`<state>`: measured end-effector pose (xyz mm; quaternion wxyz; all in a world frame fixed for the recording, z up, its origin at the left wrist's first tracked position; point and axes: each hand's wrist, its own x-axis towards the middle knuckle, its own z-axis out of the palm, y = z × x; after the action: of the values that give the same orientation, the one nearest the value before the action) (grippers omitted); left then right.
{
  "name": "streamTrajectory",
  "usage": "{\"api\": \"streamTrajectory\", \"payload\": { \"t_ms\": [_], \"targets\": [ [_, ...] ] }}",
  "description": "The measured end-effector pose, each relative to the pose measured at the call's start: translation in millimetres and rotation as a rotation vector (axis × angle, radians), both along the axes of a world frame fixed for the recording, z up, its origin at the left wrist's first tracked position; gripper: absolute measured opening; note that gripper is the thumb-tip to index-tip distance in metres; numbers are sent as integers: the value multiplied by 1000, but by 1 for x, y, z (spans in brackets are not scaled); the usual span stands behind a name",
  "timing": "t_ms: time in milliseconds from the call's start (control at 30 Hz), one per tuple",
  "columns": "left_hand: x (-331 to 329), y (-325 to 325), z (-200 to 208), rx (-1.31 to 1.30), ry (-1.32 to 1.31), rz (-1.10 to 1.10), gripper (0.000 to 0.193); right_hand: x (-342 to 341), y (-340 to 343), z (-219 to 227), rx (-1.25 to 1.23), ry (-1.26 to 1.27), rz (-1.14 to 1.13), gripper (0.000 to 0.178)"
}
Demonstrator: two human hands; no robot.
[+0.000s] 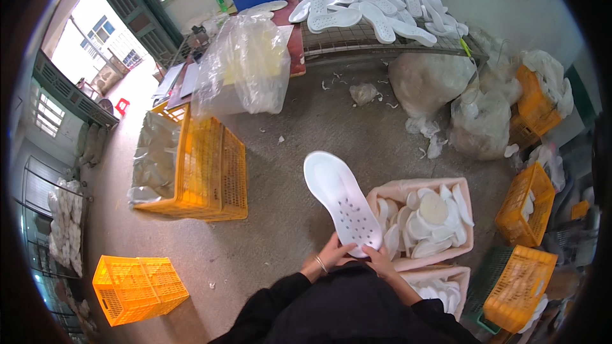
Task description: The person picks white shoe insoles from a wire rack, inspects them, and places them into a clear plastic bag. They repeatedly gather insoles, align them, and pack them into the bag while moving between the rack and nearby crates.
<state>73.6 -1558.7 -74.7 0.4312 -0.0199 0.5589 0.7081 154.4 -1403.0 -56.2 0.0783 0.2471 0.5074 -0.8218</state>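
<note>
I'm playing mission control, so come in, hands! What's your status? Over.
Left grip, right grip: both holding white insole by near end. Insole raised, dark dots on near half. Nothing blocking it; pink bin at right.

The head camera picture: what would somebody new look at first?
Probably the big white insole dotted with holes, held low in the middle by the person's left grip and right grip. Next might come the heap of white insoles on the mesh-topped table at the top. Bright orange crates stand out at left and right.
</note>
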Motion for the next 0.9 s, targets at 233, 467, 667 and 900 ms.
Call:
{"api": "streamTrajectory", "payload": {
  "t_ms": [233, 467, 667, 900],
  "targets": [
    [-282, 16, 12, 129, -60, 294, 46, -265, 106, 1, 118, 69, 284, 40],
    [-584, 46, 13, 159, 92, 219, 42, -505, 203, -11, 406, -120, -5, 30],
    [-906, 74, 129, 408, 299, 549, 52, -616, 276, 17, 323, -110, 41, 27],
    [-998, 260, 77, -586, 1279, 114, 43, -793, 387, -1, 1304, 125, -272, 41]
  ]
}}
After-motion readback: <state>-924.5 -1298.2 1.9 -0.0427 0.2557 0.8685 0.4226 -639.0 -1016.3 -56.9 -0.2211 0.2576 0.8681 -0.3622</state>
